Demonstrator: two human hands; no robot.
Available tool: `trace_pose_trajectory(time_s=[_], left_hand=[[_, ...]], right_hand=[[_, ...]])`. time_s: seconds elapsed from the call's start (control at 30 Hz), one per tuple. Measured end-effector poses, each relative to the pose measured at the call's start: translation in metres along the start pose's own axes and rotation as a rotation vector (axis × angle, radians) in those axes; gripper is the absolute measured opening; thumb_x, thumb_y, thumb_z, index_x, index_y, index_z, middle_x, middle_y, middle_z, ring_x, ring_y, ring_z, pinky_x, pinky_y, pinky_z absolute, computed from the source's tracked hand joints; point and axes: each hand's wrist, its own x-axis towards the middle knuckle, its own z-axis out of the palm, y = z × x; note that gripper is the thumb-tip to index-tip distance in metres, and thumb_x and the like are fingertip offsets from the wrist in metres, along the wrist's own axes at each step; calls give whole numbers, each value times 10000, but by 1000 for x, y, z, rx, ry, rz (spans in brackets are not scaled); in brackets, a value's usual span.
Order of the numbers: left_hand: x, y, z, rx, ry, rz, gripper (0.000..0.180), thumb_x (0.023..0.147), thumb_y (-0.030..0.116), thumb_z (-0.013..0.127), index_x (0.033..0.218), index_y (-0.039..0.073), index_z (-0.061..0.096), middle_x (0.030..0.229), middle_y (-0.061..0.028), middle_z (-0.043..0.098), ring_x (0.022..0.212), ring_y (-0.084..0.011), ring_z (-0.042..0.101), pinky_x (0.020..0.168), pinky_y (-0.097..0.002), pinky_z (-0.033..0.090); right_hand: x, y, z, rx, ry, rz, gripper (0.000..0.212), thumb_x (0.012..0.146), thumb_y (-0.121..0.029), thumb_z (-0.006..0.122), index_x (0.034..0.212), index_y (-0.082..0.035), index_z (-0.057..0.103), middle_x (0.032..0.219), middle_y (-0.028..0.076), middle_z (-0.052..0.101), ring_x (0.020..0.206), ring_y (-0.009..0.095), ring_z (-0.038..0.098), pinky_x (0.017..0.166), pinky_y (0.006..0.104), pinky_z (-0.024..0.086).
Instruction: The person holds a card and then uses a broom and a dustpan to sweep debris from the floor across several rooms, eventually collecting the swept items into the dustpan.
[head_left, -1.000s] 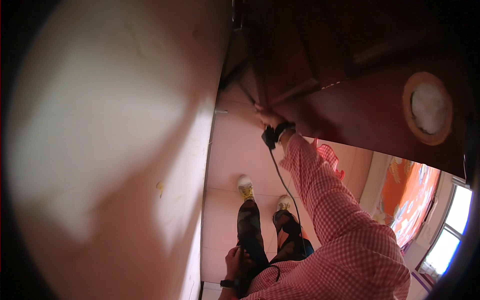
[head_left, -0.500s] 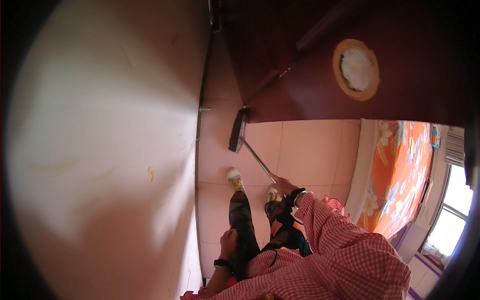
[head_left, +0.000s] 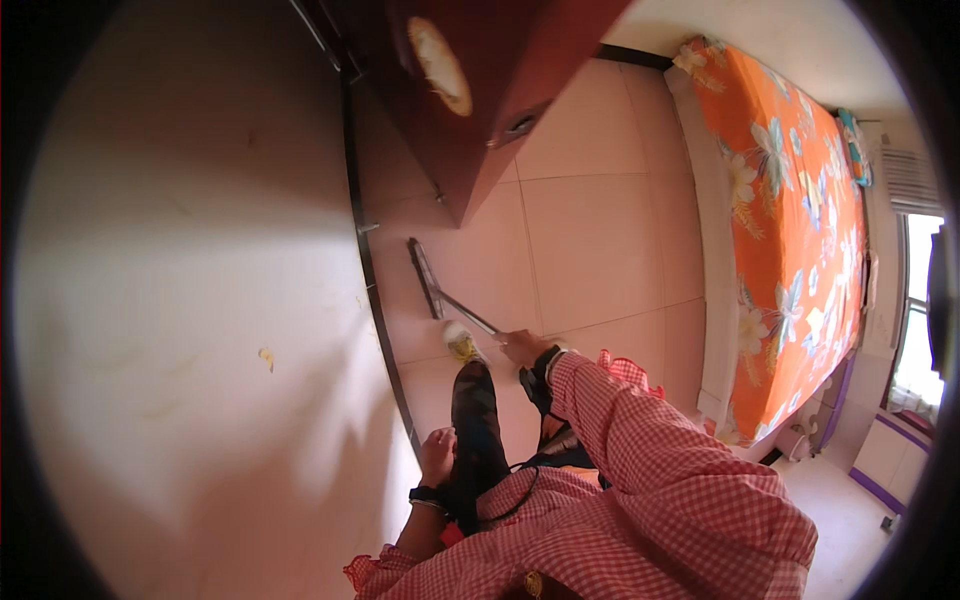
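On my far left I see a pale wall point(head_left: 180, 300) filling most of the view, with a dark skirting strip point(head_left: 375, 290) running down where it meets the tiled floor point(head_left: 600, 240). My left hand point(head_left: 437, 455) hangs low beside my dark trouser leg point(head_left: 475, 430), fingers loosely curled and holding nothing that I can make out; a dark band sits at its wrist. Just ahead of my yellow shoe point(head_left: 461, 344) lies the flat mop head point(head_left: 425, 277), resting on the floor close to the skirting strip and below the corner of a dark red cabinet point(head_left: 480, 110). Its thin handle point(head_left: 470, 314) slants back from the mop head to my right hand point(head_left: 524, 349), which is closed around the near end of it, the pink checked sleeve point(head_left: 640, 450) stretching out behind. Further right, well apart from the mop, a bed with an orange flowered cover point(head_left: 790, 230) runs along the floor, and a bright window point(head_left: 915, 310) shows at the far edge.
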Motion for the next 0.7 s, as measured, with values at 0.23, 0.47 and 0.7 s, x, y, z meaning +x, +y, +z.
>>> trace_pose_trajectory(time_s=[0.23,0.47,0.7], left_hand=[[-9,8,11,-530,-55,-313,171,813,183,478,865,27,525,646,-16,506,504,-77,437,448,-186,354],[-2,42,41,-617,9,-487,174,809,193,486,861,30,520,670,-26,533,522,-81,494,483,-193,427],[9,76,52,-501,-113,-530,169,806,197,481,840,39,533,607,-32,526,485,-79,491,466,-199,435]], right_hand=[[10,163,-14,-275,100,36,357,765,-182,431,1117,-229,466,1023,145,521,930,282,515,765,381,418],[-82,121,-102,-138,8,324,418,802,-133,388,1210,-198,325,985,156,531,885,284,531,680,379,458],[-86,118,-16,-29,172,58,394,720,-93,409,1107,-147,459,961,164,537,870,297,532,718,377,433]])
